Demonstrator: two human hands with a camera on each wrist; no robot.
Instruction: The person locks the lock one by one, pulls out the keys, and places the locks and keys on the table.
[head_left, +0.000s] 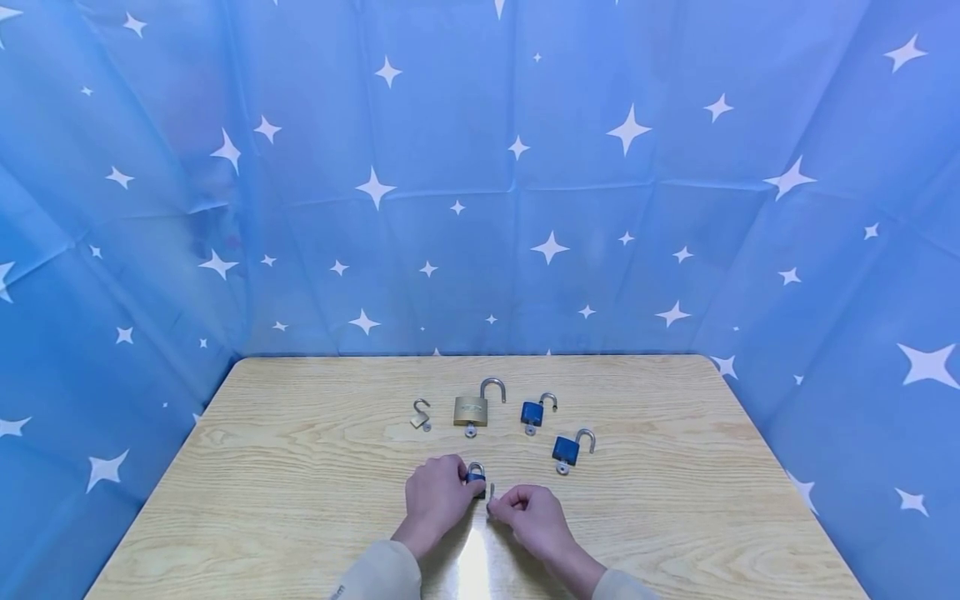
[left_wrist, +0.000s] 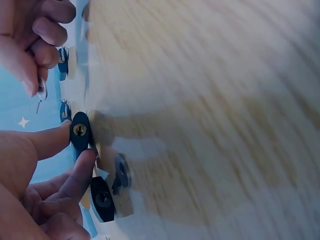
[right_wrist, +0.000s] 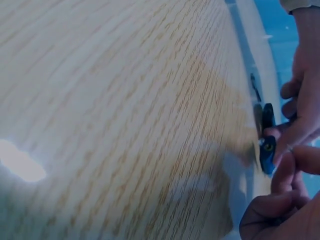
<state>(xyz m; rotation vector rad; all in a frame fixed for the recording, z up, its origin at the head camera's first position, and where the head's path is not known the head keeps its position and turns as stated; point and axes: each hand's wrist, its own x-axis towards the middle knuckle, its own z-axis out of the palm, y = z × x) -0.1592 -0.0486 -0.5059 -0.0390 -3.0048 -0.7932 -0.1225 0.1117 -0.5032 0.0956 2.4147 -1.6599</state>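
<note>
My left hand (head_left: pixel 438 493) holds a small blue padlock (head_left: pixel 476 478) upright between thumb and finger. Its shackle is down in the body. The brass keyhole (left_wrist: pixel 80 130) faces my side in the left wrist view. Just to the right, my right hand (head_left: pixel 531 517) pinches a small metal key (left_wrist: pixel 43 90) between thumb and index finger, a short way from the keyhole. Beside my left fingers stands a second dark blue padlock (left_wrist: pixel 102 199), hidden by that hand in the head view. A key (left_wrist: pixel 121 172) lies on the table close to it.
Farther back on the wooden table (head_left: pixel 262 467) lie a small brass padlock (head_left: pixel 419 420), a large brass padlock (head_left: pixel 470 411) and two blue padlocks, one left (head_left: pixel 532 413) and one right (head_left: pixel 566 451). All have raised shackles and keys in them. A starry blue curtain (head_left: pixel 465 292) hangs behind.
</note>
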